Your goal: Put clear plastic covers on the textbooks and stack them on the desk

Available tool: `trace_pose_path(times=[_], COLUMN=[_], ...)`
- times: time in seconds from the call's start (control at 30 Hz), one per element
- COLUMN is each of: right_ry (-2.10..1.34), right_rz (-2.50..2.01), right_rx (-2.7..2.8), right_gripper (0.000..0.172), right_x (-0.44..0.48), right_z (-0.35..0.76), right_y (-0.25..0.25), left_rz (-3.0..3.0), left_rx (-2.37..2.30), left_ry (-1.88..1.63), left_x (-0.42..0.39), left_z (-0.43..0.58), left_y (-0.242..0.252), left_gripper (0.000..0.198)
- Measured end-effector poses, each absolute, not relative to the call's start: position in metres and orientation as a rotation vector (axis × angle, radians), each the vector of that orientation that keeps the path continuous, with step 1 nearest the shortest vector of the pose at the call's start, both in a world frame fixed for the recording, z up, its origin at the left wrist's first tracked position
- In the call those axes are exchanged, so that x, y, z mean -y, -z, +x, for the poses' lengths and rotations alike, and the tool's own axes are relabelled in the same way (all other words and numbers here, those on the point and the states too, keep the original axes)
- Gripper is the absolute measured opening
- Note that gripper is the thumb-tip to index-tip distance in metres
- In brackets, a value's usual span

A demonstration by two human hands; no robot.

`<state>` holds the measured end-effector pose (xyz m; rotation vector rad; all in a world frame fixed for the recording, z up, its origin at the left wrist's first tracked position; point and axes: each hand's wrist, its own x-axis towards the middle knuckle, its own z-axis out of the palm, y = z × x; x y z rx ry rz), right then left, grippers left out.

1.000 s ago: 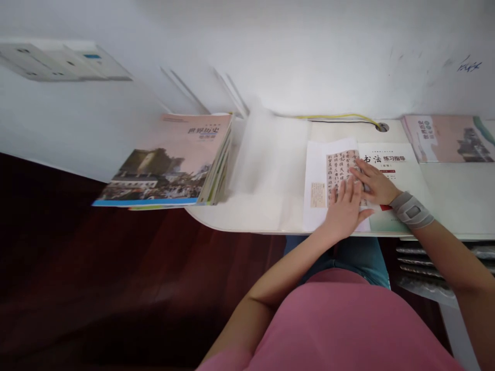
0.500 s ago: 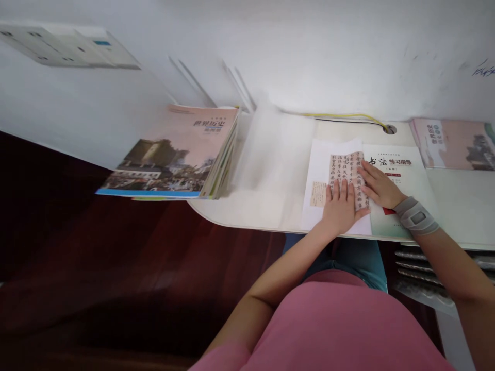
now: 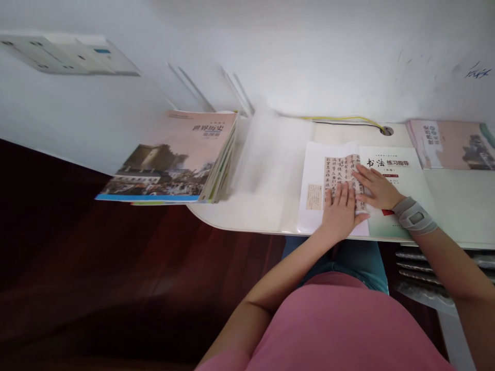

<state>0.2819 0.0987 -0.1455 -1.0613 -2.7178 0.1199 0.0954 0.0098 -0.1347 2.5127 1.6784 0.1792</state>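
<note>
A calligraphy workbook (image 3: 398, 183) lies on the white desk (image 3: 266, 216) in front of me, its pale green-white titled cover facing up. To the left of that cover spreads a white panel (image 3: 314, 167) printed with columns of brush-written characters; whether it is a flap or the back cover I cannot tell. My left hand (image 3: 341, 211) rests flat on the printed panel, fingers extended and pointing away from me. Beside it, my right hand (image 3: 381, 190) lies flat across the line where panel and cover meet, fingers stretched leftward. A grey band (image 3: 416, 216) circles the right wrist.
A stack of history books (image 3: 166, 159) stands at the desk's left end. Another pink book (image 3: 452, 144) lies at the far right. A yellow cable (image 3: 348, 118) runs along the wall into a desk hole. A socket panel (image 3: 73, 54) is on the left wall.
The view has shifted slightly. The printed panel reaches a little farther left, and my left hand sits slightly lower on it. Both hands remain flat on the workbook.
</note>
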Motion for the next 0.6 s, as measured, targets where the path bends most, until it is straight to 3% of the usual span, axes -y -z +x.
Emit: trace_pose_path(times=[0.6], right_ry=[-0.128], right_rz=[-1.115], right_rx=[2.675], right_gripper=[0.077], right_x=[-0.101], right_z=[0.281], right_y=[0.150], left_rz=[2.527], left_rx=[-1.677], left_ry=[-0.061], left_x=[-0.017], left_z=[0.088], left_y=[0.135], left_gripper=[0.090])
